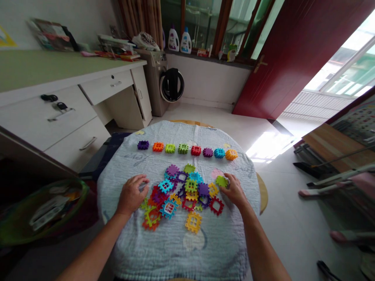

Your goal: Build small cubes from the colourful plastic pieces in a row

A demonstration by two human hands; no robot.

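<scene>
A pile of flat colourful plastic interlocking tiles (183,193) lies in the middle of a round table covered with a pale blue cloth (175,242). Farther back, a row of assembled small cubes (187,149) runs from purple on the left to orange on the right. My left hand (131,194) rests on the cloth at the left edge of the pile, fingers curled, and what they hold is hidden. My right hand (233,191) is at the pile's right edge, pinching a green tile piece (221,181).
A white desk with drawers (67,101) stands at the left, a washing machine (161,82) behind it. A green basket (43,210) sits on the floor at the left. A red door (293,54) is at the back right, and furniture legs (336,183) at the right.
</scene>
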